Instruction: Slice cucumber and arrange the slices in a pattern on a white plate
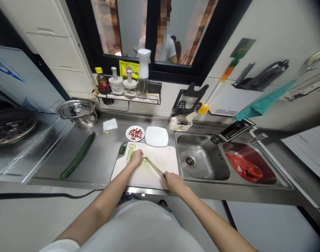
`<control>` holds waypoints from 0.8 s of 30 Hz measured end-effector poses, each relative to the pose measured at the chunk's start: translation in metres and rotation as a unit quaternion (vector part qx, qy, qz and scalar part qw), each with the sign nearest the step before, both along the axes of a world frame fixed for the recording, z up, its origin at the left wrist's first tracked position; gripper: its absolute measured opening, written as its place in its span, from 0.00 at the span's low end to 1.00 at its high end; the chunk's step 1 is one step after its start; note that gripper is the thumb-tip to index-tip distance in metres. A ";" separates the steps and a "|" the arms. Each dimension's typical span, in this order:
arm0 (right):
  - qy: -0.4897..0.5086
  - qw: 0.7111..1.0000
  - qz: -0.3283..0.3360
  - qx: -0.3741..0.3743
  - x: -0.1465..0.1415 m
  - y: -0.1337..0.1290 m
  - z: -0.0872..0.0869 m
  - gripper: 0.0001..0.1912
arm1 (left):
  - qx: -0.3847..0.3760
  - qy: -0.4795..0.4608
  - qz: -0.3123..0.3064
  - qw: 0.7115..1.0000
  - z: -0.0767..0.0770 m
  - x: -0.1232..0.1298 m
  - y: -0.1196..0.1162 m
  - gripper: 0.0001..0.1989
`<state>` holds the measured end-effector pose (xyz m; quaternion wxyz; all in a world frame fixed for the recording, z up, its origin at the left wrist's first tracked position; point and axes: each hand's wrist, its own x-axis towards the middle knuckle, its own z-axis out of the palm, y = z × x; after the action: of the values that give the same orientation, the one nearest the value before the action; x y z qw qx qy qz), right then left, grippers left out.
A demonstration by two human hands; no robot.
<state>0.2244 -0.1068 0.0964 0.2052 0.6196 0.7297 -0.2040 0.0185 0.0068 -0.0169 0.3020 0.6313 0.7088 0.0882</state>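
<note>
My right hand (174,182) is wrapped round the handle of a kitchen knife (155,167), whose blade points up and left across the white cutting board (160,178). At the blade's tip lies a cucumber slice (144,160). My left hand (136,158) rests on the board just left of the tip, fingers curled; whatever is under them is hidden. Beside it runs a row of overlapping cucumber slices (130,152). A dark green cucumber end (122,150) sits at the board's upper left corner. On the counter to the left is a long whole cucumber (78,157).
Behind the board stand a plate of chopped red pieces (135,133) and a white square plate (156,136). A lidded steel pot (80,112) is at left. The sink (202,161) on the right has a red bag (244,168) in its far basin. Above hangs a seasoning shelf (131,98).
</note>
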 end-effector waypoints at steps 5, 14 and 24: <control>0.020 1.000 -0.015 -0.015 0.004 -0.003 0.001 0.17 | -0.001 -0.005 0.001 1.000 0.000 0.000 0.000 0.07; 0.016 0.999 -0.022 -0.019 -0.003 0.001 0.003 0.17 | -0.002 0.001 -0.002 1.000 -0.001 0.000 0.001 0.06; 0.012 1.000 -0.016 -0.005 -0.001 -0.002 0.002 0.16 | -0.004 -0.004 -0.001 1.000 -0.001 -0.001 0.001 0.07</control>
<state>0.2230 -0.1086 0.0980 0.1962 0.6281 0.7209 -0.2178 0.0180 0.0074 -0.0176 0.3076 0.6301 0.7076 0.0873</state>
